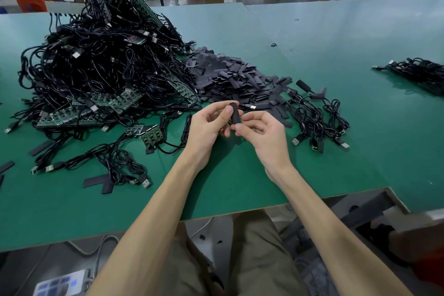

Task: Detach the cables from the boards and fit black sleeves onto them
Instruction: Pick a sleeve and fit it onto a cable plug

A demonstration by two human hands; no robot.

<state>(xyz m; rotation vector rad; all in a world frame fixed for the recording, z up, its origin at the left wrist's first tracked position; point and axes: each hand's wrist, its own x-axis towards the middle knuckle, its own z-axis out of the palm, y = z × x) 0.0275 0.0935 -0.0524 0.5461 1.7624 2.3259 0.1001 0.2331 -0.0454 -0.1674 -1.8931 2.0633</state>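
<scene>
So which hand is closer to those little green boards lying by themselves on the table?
Left. The left hand is just right of the small green boards. The right hand is farther right, past the left hand. Both hold one black sleeve.

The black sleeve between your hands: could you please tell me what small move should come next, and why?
Probably slide the black sleeve down with the left hand, which pinches it upright, while the right hand, pinching at its lower end, steadies whatever is being fed in; the cable end itself is hidden.

Cables (pixel 96 67) left of sleeves (pixel 230 79)
</scene>
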